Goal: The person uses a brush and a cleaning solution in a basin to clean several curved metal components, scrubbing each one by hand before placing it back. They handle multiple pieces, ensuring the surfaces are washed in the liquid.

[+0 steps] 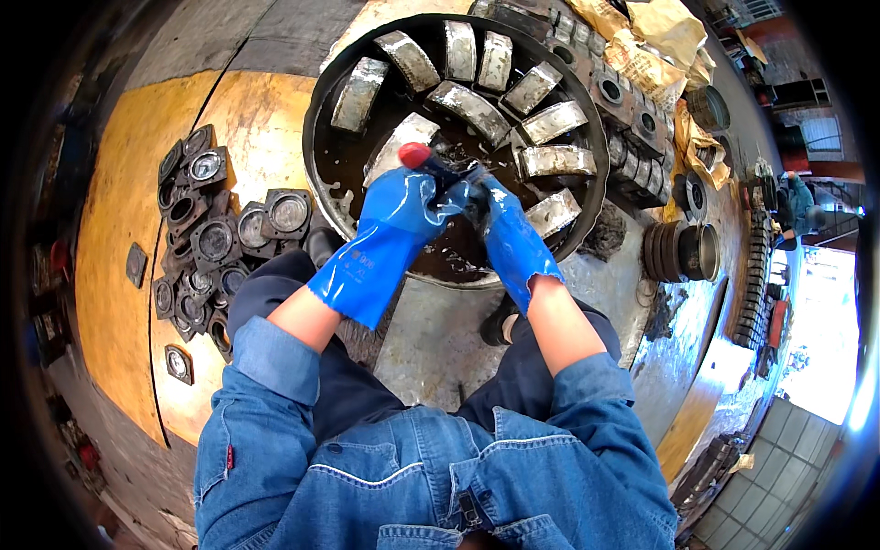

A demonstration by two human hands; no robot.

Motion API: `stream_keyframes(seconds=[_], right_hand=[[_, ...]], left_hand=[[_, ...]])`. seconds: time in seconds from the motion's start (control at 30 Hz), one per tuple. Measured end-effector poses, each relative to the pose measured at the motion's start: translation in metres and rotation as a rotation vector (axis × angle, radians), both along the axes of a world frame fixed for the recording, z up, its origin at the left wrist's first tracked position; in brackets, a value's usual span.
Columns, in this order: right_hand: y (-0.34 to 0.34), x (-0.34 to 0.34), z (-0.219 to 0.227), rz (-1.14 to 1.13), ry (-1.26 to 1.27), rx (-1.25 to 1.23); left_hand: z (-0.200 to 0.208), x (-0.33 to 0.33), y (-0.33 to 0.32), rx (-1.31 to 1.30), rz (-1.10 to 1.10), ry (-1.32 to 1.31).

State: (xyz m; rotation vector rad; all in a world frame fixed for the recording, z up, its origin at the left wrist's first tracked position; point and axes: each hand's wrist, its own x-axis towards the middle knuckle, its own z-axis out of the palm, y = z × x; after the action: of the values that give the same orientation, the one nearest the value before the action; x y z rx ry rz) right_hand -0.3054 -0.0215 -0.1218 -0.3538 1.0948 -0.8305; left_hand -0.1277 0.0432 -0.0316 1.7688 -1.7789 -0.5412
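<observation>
Blue rubber gloves cover both my hands, which meet over the near part of a round black pan [600, 151] of dark liquid. My left hand [408, 200] is closed around a tool with a red-ended dark handle [414, 155]; its working end is hidden, so I cannot tell its kind. Close against it, my right hand [507, 220] curls round a small dark, wet piece [477, 197], mostly covered by the fingers. Several curved metal blocks [559, 161], silvery and stained, lie in the pan around my hands.
Left of the pan, a heap of dark square parts with round centres [216, 240] lies on yellow boards [119, 302]. To the right are stacked metal blocks [632, 170], brown paper [655, 69] and metal rings [683, 251]. Another person [799, 209] is at the far right.
</observation>
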Motion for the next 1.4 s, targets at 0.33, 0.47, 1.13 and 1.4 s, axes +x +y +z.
stream_keyframes(seconds=[0.33, 0.47, 1.13, 1.4], right_hand=[[0.018, -0.003, 0.022, 0.203, 0.236, -0.463], [0.02, -0.007, 0.02, 0.183, 0.149, -0.409], [0.003, -0.034, 0.042, -0.021, -0.33, 0.051], [0.015, -0.015, 0.044, 0.096, -0.472, -0.222]], left_hand=[[0.029, -0.008, 0.001, 0.202, -0.025, -0.076], [0.048, -0.006, -0.001, 0.168, 0.119, 0.192], [-0.005, -0.016, -0.003, 0.424, 0.133, 0.175], [0.005, -0.014, -0.017, 0.609, 0.041, 1.096]])
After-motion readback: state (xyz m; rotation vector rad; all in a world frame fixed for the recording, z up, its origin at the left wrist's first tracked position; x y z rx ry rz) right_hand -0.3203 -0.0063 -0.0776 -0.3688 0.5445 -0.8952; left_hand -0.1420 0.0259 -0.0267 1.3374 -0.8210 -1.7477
